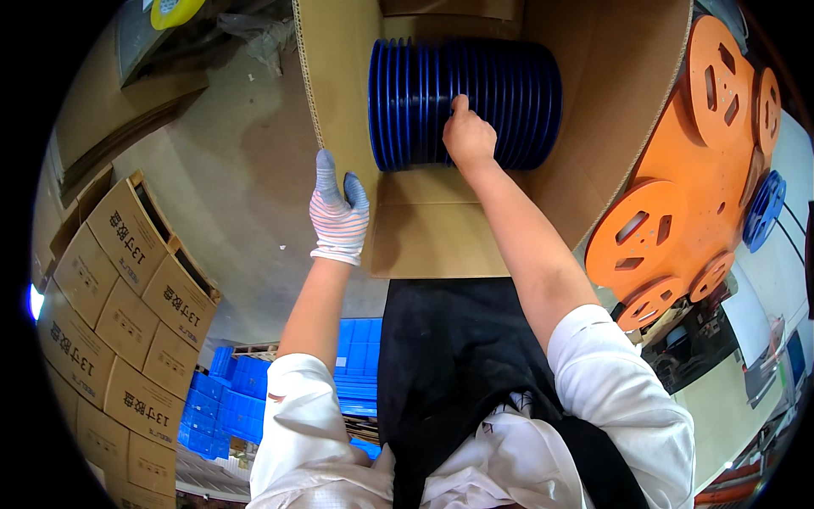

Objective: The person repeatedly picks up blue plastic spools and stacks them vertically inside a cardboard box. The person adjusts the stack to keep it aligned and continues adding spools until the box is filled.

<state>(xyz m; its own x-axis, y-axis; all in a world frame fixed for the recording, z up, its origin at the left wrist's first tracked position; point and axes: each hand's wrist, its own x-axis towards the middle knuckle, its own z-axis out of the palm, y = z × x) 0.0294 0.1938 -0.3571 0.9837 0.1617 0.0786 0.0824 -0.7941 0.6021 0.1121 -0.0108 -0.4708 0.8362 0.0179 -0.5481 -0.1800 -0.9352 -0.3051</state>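
A row of dark blue plastic reels lies on its side in an open cardboard box, their thin rims standing side by side. My bare right hand reaches over the row. Its index finger is stretched out and touches the reels near the middle, while the other fingers are curled in, with nothing visible in them. My left hand, in a striped white glove with grey fingertips, is at the near left edge of the box. Its thumb and fingers straddle the cardboard wall. The glove hides part of that edge.
At the right, large orange discs with slots stand beside the box, with a blue reel behind them. Stacked cartons fill the left. Blue plastic crates sit low behind my left arm. A roll of yellow tape is at the top left.
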